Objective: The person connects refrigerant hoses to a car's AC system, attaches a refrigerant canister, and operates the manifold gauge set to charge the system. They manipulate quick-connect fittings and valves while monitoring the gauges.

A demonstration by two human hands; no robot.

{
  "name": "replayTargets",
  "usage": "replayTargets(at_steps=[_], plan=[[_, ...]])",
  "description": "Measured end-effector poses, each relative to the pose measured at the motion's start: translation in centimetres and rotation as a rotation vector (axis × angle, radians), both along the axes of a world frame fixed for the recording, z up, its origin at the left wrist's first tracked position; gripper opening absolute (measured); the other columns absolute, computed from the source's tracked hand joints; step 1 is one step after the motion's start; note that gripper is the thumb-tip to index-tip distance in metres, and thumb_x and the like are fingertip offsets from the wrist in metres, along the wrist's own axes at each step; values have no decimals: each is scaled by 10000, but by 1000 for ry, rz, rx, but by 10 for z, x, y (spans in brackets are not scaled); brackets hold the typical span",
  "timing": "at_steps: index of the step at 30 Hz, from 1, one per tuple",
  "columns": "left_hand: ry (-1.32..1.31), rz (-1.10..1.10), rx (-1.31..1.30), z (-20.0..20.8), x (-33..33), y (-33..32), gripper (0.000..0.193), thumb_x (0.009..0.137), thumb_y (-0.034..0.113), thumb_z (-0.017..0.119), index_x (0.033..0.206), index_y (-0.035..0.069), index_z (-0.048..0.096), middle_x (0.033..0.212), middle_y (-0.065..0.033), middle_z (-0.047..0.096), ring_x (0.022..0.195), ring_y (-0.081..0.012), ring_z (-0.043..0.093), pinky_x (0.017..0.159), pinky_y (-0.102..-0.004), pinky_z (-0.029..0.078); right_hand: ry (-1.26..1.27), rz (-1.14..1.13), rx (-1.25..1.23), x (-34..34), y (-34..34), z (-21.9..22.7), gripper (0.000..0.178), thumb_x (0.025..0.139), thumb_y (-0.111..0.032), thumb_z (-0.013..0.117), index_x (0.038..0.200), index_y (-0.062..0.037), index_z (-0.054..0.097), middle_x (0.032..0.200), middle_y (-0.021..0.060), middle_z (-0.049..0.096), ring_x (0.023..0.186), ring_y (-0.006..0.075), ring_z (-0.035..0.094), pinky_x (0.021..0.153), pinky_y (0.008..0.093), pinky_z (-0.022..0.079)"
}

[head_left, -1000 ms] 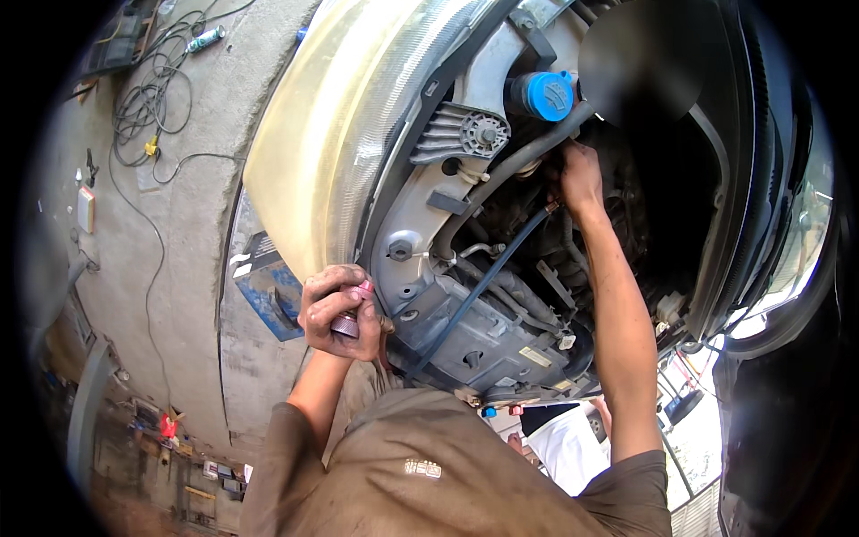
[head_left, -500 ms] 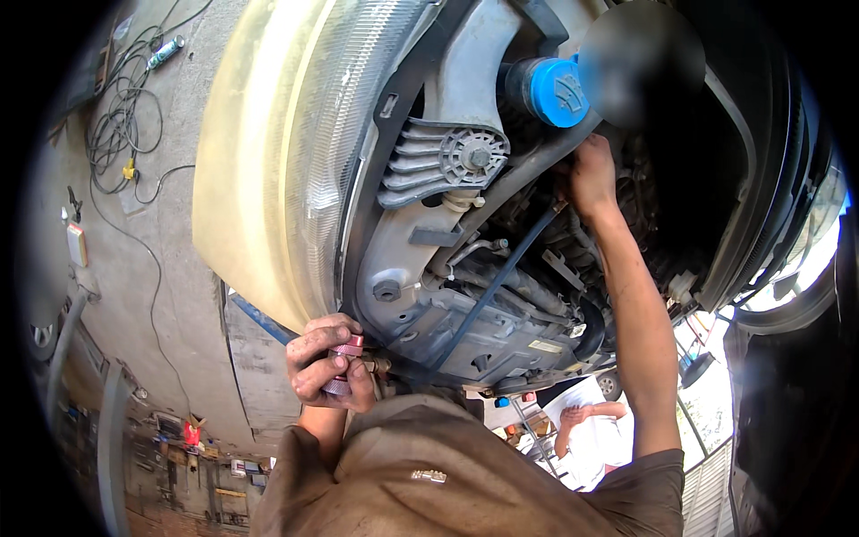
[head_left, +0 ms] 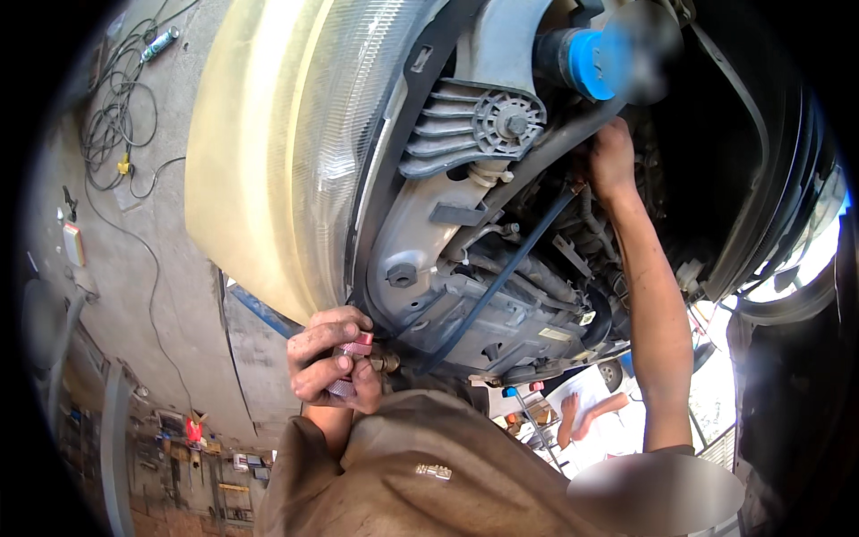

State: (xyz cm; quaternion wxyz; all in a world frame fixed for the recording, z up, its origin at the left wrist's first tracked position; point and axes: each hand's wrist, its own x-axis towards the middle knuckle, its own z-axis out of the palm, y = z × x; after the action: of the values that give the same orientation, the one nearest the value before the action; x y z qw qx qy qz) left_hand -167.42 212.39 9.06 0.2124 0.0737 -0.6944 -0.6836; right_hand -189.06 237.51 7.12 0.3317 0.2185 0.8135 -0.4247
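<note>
My left hand (head_left: 329, 362) is closed around a red ribbed-knob valve (head_left: 358, 345) with a brass fitting (head_left: 385, 361) on its side, in front of the yellowed headlight (head_left: 259, 170). Deep in the engine bay, my right hand (head_left: 614, 159) is bent closed at the upper end of a dark blue hose (head_left: 514, 259). Shadow partly hides those fingers. The hose slants down toward the brass fitting, but its lower end is out of sight. Just above my right hand sits a blue reservoir cap (head_left: 591, 64).
A grey ribbed bracket (head_left: 474, 125) and metal front panel (head_left: 420, 233) lie between my hands. Black cable (head_left: 116, 116) and a spray can (head_left: 159, 45) are on the concrete floor at left. Another person's hands (head_left: 591, 416) show beyond the car's edge.
The view has shifted slightly, so the engine bay appears farther right and higher. Both my hands keep their grips. The other person's hands have moved.
</note>
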Motion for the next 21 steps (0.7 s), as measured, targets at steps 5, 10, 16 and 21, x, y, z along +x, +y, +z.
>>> replayTargets(at_steps=[5, 10, 16, 21], plan=[[28, -1, -53, 2, 0, 0, 225, 818, 126, 553, 948, 54, 385, 889, -174, 462, 597, -268, 532, 480, -332, 483, 162, 170, 9, -2, 3, -4, 318, 813, -231, 397, 788, 20, 590, 562, 61, 512, 390, 127, 426, 393, 252, 355], [27, 8, -48, -1, 0, 2, 213, 816, 131, 563, 924, 47, 401, 888, -173, 466, 607, -271, 536, 483, -333, 485, 99, 118, 54, -2, -1, -2, 321, 811, -235, 404, 805, 27, 589, 555, 75, 513, 400, 139, 454, 380, 271, 358], [70, 20, -43, -4, -3, 3, 205, 815, 115, 562, 920, 35, 406, 885, -178, 481, 662, -254, 533, 531, -355, 504, 402, 248, 248, 0, 5, -16, 342, 785, -239, 446, 917, 45, 584, 754, 196, 599, 698, 289, 595, 633, 351, 453], [120, 33, -67, -9, -2, 2, 182, 800, 79, 548, 904, 11, 415, 861, -190, 486, 656, -244, 525, 509, -349, 507, 459, 373, 417, -1, -7, -5, 362, 758, -217, 485, 1015, 19, 584, 931, 263, 598, 938, 399, 557, 807, 384, 427]])
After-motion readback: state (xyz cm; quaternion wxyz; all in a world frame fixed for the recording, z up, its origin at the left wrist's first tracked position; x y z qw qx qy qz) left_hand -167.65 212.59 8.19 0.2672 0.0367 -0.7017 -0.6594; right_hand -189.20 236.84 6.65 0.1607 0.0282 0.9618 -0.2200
